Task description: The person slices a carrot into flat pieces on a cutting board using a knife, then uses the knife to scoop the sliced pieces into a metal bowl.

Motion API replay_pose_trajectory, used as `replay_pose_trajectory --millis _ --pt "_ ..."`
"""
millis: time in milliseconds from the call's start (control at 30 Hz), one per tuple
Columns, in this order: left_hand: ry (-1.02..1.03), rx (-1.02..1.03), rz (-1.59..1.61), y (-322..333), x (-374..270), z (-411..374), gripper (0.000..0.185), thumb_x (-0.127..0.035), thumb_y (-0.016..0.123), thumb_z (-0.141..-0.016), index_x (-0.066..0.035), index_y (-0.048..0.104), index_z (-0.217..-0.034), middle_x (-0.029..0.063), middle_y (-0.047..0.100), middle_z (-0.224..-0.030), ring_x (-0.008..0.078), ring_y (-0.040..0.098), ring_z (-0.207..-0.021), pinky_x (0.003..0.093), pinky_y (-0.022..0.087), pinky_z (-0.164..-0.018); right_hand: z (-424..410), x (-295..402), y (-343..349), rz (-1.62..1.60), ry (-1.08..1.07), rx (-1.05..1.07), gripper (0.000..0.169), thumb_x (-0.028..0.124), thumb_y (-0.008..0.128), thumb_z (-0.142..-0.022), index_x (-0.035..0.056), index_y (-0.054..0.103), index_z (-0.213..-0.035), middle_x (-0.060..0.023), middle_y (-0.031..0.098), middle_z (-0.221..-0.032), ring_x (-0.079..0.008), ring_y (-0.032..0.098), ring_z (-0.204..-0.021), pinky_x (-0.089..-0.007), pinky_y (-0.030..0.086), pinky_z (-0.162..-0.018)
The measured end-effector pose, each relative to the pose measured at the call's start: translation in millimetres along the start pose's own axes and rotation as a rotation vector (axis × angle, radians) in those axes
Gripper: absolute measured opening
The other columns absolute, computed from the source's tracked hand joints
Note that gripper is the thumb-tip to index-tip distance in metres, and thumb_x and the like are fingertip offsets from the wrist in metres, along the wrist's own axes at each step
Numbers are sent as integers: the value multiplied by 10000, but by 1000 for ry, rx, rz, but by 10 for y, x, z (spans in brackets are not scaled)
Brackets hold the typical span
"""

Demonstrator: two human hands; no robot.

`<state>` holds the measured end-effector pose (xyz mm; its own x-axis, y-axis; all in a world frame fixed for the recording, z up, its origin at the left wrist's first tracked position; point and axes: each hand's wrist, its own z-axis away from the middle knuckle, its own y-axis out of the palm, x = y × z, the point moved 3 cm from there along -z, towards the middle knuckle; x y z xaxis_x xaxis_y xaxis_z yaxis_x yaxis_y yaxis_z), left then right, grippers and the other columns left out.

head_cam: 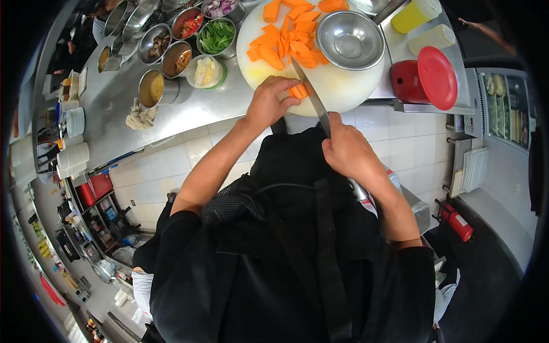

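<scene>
My left hand (273, 99) pinches a few carrot pieces (298, 91) near the front edge of a round white cutting board (351, 85). In my right hand (349, 143) is the handle end of a kitchen knife (315, 98), its blade just to the right of the held carrot and its tip pointing at the pile. Cut carrot chunks (296, 38) lie heaped at the board's far side. An empty steel bowl (351, 39) rests on the board to their right. The knife's handle is hidden in my right hand.
Left of the board stand steel containers of sliced green vegetable (216, 37), chopped red onion (219, 6) and mushrooms (158, 44), plus a tub of minced garlic (206, 72). A crumpled cloth (141, 115) lies near the counter edge. Squeeze bottles (416, 16) and a red lidded container (405, 81) are at right.
</scene>
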<state>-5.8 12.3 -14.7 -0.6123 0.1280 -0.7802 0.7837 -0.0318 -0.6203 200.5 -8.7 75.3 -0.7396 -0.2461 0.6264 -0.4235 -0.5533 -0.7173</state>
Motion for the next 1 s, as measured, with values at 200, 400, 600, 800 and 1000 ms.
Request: replay_pose_trajectory --millis 200,400,600,800,1000 --pt "123 59 -14 -120 135 -91 327 10 765 -781 -57 713 -1096 104 709 -1055 299 648 -961 383 544 -831 -106 20 -38 89 104 109 274 54 561 -849 -126 491 -1044 -328 643 -739 -517 658 -762 -572 535 -749" --pt "225 23 -12 -59 139 -105 259 -6 744 -804 -47 706 -1057 121 684 -973 309 639 -923 389 534 -798 -93 141 -13 71 112 47 208 24 523 -864 -108 493 -1022 -323 644 -731 -515 659 -750 -571 540 -709" --pt "157 64 88 -63 20 -165 134 -11 703 -827 -41 707 -958 133 628 -896 333 615 -886 403 509 -791 -117 7 23 152 102 54 187 -19 499 -853 -109 497 -1018 -329 637 -726 -512 658 -730 -568 542 -687" --pt "249 1 -45 25 60 -130 90 11 691 -826 -35 699 -902 136 620 -893 337 605 -861 411 501 -764 12 161 -208 162 42 106 206 -35 492 -836 -121 507 -1023 -331 638 -733 -512 657 -733 -555 543 -687" --pt "266 -34 -37 59 88 -131 100 20 692 -829 -38 705 -909 132 624 -904 337 608 -881 411 501 -775 -129 112 -91 155 121 144 223 -46 481 -839 -138 514 -1039 -347 643 -791 -519 654 -796 -560 531 -737"
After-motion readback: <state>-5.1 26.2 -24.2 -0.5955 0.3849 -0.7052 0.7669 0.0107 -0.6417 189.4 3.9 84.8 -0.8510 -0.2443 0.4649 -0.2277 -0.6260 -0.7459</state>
